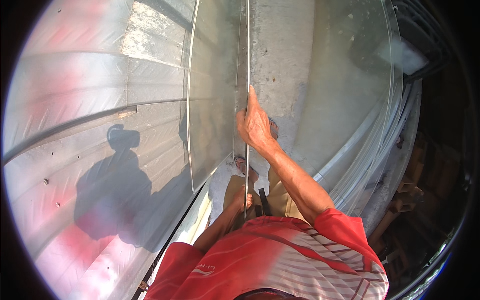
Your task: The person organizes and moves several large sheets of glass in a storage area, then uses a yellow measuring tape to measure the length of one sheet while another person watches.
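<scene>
You're prob. at the hold-and-steady step: R hand [254,125] pinches the glass pane [248,55] along its top edge, L hand [242,198] grips it lower, nr your body. Next move likely calls for a slow, upright shift, clear of the glass sheet [212,100] on your L. Pane's edge-on in front of you, thin, straight, pale-edged.

Probably a glass workshop's yard: sunlit ribbed metal sheeting [55,160] at nine o'clock, large glass sheets [350,95] at two.
</scene>
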{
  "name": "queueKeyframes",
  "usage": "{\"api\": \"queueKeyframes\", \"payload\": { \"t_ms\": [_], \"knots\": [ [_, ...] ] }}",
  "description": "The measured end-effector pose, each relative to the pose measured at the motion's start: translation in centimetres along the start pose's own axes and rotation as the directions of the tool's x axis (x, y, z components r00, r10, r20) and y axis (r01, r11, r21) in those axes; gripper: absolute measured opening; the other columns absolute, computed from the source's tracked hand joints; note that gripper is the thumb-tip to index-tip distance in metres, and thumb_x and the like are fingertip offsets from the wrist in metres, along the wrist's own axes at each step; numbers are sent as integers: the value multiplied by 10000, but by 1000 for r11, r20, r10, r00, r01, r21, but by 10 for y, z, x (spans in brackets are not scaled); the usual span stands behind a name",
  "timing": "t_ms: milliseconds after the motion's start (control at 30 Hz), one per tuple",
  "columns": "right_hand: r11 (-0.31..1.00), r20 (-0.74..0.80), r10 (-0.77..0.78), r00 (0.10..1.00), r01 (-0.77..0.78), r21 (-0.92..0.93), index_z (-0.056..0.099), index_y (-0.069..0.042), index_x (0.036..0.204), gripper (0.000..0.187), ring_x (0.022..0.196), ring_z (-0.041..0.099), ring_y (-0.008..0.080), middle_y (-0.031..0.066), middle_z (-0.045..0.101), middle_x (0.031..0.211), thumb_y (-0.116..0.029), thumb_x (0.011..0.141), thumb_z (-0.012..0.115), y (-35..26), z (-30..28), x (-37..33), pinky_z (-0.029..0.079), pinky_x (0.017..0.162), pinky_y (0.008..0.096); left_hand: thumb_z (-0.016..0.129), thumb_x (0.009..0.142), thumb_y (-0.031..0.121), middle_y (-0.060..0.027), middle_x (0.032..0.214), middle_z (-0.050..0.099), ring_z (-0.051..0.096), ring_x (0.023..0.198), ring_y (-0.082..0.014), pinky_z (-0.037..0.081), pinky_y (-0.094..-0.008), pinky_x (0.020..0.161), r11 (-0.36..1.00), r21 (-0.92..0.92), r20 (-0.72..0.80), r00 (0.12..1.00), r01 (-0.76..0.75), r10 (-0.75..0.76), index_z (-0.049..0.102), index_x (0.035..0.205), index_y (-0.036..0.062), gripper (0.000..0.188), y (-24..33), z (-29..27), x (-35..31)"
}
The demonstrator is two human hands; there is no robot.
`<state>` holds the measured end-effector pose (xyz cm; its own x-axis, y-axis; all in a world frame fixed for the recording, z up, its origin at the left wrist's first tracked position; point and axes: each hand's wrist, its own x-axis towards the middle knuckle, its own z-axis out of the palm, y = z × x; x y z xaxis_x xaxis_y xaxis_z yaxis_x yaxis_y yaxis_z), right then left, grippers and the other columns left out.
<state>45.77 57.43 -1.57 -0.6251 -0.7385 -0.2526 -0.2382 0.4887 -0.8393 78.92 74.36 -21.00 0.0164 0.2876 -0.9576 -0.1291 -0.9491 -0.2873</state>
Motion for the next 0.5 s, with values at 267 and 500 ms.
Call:
{"api": "queueKeyframes", "payload": {
  "t_ms": [267,500],
  "knots": [
    [994,161,107,981,-111,12,137,55,1433,741,1201,459,464,350,372,1357,-170,863,554,15,23,-118,392,1018,458,348,949,574,-1,504,407,391,386,-124,330,-253,360,998,-70,37,999,-7,10,435,649,132,541,19,29,-26],
    [989,109,139,984,-143,31,148,96,1414,687,1125,487,501,407,419,1252,-78,837,478,25,26,-141,417,962,485,427,943,515,-18,514,418,387,375,-119,322,-253,357,997,-58,119,992,46,-39,475,735,141,431,27,43,-57]
  ]
}}
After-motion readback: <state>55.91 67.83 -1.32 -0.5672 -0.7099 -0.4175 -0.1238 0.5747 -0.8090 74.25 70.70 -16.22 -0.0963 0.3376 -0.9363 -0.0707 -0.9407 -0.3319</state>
